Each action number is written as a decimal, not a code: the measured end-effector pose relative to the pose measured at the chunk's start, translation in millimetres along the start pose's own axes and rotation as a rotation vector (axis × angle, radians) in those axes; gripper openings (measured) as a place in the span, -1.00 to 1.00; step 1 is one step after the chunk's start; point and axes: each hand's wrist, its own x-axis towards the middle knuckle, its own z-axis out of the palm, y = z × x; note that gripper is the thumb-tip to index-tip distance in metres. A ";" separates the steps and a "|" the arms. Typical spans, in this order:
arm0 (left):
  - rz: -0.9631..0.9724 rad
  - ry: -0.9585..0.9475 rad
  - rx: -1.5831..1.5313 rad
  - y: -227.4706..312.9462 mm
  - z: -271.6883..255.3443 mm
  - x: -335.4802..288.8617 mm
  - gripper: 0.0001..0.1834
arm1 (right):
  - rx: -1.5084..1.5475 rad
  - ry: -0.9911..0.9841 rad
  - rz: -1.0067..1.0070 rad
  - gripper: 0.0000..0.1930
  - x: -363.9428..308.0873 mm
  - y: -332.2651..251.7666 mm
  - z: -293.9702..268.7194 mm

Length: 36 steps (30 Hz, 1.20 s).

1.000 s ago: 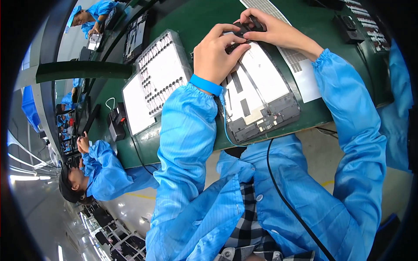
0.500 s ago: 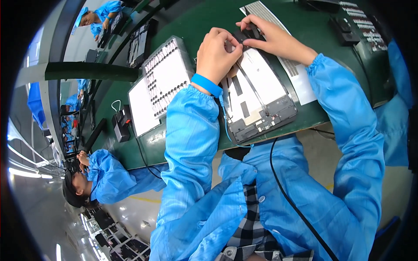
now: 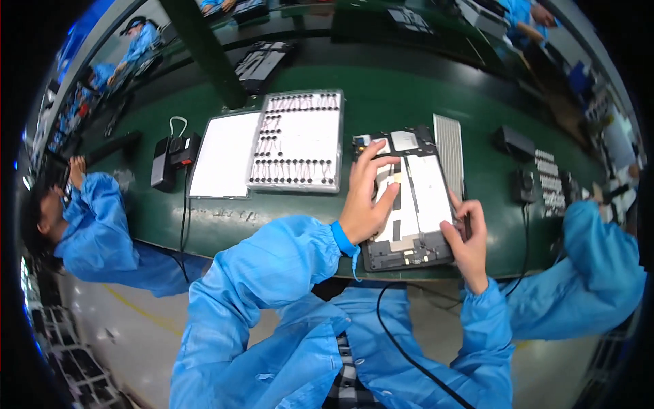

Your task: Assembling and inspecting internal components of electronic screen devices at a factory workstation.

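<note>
An opened tablet [image 3: 430, 194] lies on the green table in front of me, its inside facing up. It shows white battery panels, dark strips and a black board section at the near end. My left hand [image 3: 364, 208] reaches over its left side, fingers stretched and apart, the tips on or just above the inner parts. Whether those fingertips press on anything is hard to make out. At the tablet's right edge, my right hand [image 3: 470, 238] grips the frame, thumb on top and fingers along the side. A blue band circles my left wrist.
Left of the tablet are a clear tray [image 3: 310, 140] with rows of small black wired parts and a white panel [image 3: 221, 157]. Black boxes with a cable [image 3: 163, 163] stand beyond. A striped sheet [image 3: 448, 150] lies right of the tablet. A green post [image 3: 204, 51] rises behind. Co-workers sit on both sides.
Both hands have left the tablet's far end. The left now spreads over its left side, and the right has come down to the right edge. My view has turned.
</note>
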 end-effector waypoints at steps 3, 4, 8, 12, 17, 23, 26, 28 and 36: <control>0.042 0.044 -0.234 7.4 1.2 16.1 -0.46 | 0.311 0.130 0.052 -0.68 24.9 -25.5 2.3; 0.022 0.082 -0.300 11.0 -0.9 21.3 -0.39 | 0.331 0.120 0.034 -0.68 43.3 -28.0 -1.3; 0.091 0.210 -0.195 5.3 -2.7 19.2 -0.35 | 0.329 0.228 0.078 -0.75 145.2 -14.6 -30.5; 0.220 -0.117 -0.180 2.5 4.5 19.2 -0.72 | 0.312 0.230 0.125 -0.83 288.7 37.5 -84.8; 0.150 -0.263 -0.153 1.2 7.1 7.4 -0.75 | 0.250 0.409 0.177 -0.89 380.6 86.8 -66.8; 0.135 -0.300 -0.131 1.9 6.4 9.8 -0.84 | -0.565 0.422 -0.291 -0.72 390.0 113.6 -84.0; 0.131 -0.303 -0.077 -3.6 -2.3 5.2 -0.87 | -0.412 0.063 -0.407 -0.85 318.8 63.3 -37.6; 0.115 -0.315 -0.070 -5.3 -4.2 5.0 -0.86 | -0.491 -0.061 -0.383 -0.87 242.2 42.1 -26.7; 0.083 -0.375 -0.035 -5.1 -1.9 20.9 -0.89 | -0.711 -0.100 -0.367 -0.75 120.9 46.2 -43.2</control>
